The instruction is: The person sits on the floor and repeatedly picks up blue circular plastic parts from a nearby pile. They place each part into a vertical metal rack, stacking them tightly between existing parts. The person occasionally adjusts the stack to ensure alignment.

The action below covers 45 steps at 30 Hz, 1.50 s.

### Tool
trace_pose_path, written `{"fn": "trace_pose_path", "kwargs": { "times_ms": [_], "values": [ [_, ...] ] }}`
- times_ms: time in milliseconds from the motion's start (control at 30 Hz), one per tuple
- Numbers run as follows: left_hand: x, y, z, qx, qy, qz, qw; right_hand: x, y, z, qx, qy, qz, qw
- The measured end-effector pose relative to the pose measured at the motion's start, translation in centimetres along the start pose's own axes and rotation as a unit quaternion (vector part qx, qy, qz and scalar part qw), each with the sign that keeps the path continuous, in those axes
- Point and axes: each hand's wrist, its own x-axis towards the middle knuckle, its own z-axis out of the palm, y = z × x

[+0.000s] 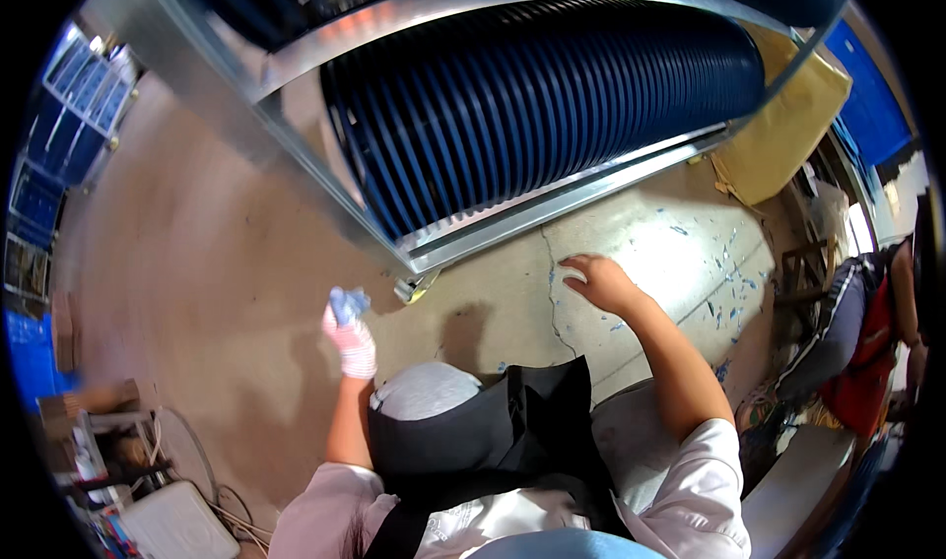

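My left hand (351, 340), in a pink-and-white striped glove, is raised over the floor left of my knee. A blue-grey patch (348, 305) covers its finger end; blur hides whether this is the glove's coating or a crumpled piece in the fingers. My bare right hand (597, 281) hangs over the floor ahead of my right leg, thumb and fingers apart, holding nothing. Beyond both hands stands a metal frame rack (552, 204) with a long row of dark blue ribbed discs or rings (532, 106). The rack's near corner is between my hands, touched by neither.
Blue scraps (729, 283) litter the floor at right. A yellowish sheet-covered block (788, 126) stands beyond the rack's right end. Another person (867, 332) is at the far right. Blue crates (69, 116) stand at left, with a pale stool (177, 522) and cables (236, 520) at lower left.
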Motion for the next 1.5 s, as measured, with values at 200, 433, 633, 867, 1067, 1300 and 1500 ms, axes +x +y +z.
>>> {"fn": "trace_pose_path", "kwargs": {
  "times_ms": [200, 433, 633, 867, 1067, 1300, 1500],
  "values": [
    [-0.4, 3.3, -1.8, 0.220, -0.236, 0.045, 0.946, -5.1, -1.2, -0.2, -0.084, -0.148, -0.032, 0.985],
    [-1.2, 12.3, 9.3, 0.336, -0.429, 0.376, 0.749, -12.6, -2.1, -1.0, -0.018, -0.083, -0.070, 0.994],
    [-8.4, 12.9, 20.4, 0.452, -0.554, 0.353, 0.604, -13.5, 5.3, -0.7, 0.049, -0.152, 0.117, 0.980],
    [-9.5, 16.5, 32.0, 0.535, -0.369, 0.509, 0.565, -15.5, 16.7, -0.1, 0.090, -0.088, 0.215, 0.968],
    [-1.6, 16.7, 40.5, 0.695, -0.184, 0.379, 0.583, -17.5, 20.6, -1.3, 0.175, -0.040, 0.212, 0.960],
    [-1.7, 16.1, 41.1, 0.748, -0.204, 0.323, 0.542, -23.7, 23.5, -3.0, 0.226, 0.104, 0.232, 0.940],
    [-1.6, 15.9, 41.5, 0.764, -0.205, 0.308, 0.529, -27.3, 26.6, -2.5, 0.250, 0.100, 0.297, 0.916]
  ]
}}
